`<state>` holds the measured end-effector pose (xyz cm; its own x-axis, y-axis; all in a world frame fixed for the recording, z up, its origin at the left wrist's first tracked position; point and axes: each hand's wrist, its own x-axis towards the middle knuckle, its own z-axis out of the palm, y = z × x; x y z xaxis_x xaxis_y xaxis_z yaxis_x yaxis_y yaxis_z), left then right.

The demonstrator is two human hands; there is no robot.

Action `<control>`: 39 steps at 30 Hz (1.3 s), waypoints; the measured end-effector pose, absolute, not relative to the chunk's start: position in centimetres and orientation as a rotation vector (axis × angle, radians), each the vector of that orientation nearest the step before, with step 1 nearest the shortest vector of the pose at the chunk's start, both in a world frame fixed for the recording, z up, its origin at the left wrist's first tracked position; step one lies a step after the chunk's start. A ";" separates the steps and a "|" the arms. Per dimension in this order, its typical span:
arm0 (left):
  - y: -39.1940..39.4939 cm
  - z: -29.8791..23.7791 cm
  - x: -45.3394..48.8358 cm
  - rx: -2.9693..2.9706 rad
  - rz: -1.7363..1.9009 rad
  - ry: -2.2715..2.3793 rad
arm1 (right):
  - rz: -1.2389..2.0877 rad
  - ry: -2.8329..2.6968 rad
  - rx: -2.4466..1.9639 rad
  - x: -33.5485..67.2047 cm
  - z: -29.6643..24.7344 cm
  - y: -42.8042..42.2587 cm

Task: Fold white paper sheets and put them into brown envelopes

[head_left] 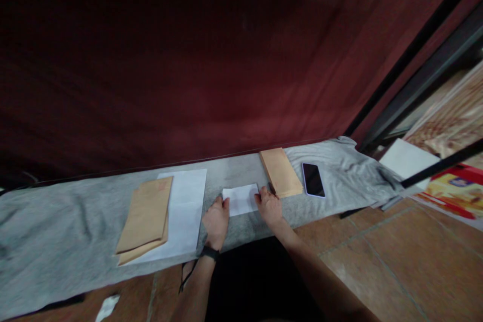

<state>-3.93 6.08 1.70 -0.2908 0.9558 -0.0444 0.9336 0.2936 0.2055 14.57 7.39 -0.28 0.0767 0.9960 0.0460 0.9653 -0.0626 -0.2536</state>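
Observation:
A small folded white sheet of paper lies on the grey cloth between my hands. My left hand, with a dark band at the wrist, grips its left edge between thumb and fingers. At the opposite edge, my right hand pinches the paper the same way. Just beyond my right hand sits a stack of brown envelopes. Left of my left hand, more brown envelopes rest partly over large white sheets.
A phone with a pale purple edge lies right of the envelope stack. Grey cloth covers the long narrow surface. Behind it hangs a dark red curtain. Black metal bars and a red and yellow box stand at the right.

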 end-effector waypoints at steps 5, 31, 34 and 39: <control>6.1 1.8 -3.8 1.792 0.170 2.402 | 0.123 -2.029 -1.935 14.4 -0.1 7.3; 5.5 -1.7 1.2 2.416 0.401 1.802 | -0.012 -2.423 -1.669 12.8 -3.3 5.7; 5.7 -2.4 0.5 2.421 0.386 1.867 | -0.049 -2.392 -1.681 12.6 -3.3 5.8; 5.6 -2.9 -1.1 2.402 0.381 2.002 | -0.060 -2.286 -1.681 12.5 -3.7 5.9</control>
